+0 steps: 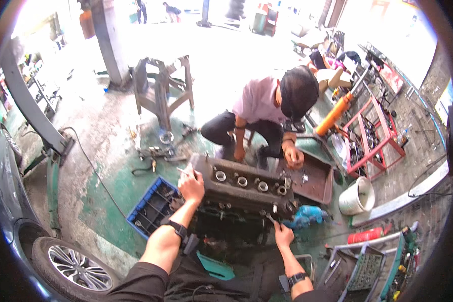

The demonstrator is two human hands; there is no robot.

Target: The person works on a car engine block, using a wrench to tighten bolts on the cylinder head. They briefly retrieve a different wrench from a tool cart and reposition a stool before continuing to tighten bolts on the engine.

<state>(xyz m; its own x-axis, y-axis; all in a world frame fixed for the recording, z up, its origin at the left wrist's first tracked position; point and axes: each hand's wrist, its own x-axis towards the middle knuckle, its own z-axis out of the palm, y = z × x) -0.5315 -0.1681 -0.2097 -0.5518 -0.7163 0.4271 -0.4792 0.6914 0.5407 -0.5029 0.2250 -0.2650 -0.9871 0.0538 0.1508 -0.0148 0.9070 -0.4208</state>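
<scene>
An engine (251, 177) with a row of round openings along its top cover sits in front of me. At its left end is my left hand (191, 185), fingers closed, with a small pale piece at the fingertips that I cannot make out. My right hand (284, 234) is closed on a slim metal wrench (271, 219), whose far end reaches the engine's near right side. Across the engine a person (259, 100) in a pale shirt and dark cap crouches, one hand (293, 157) raised over a brown tray (324, 183).
Left of the engine stands a blue crate (133, 217) with dark parts. A blue bag (307, 216), a white bucket (348, 201), a red cylinder (365, 235) and an open toolbox (365, 269) are at the right. A car wheel (75, 267) is near left; a grey stand (161, 90) is farther off.
</scene>
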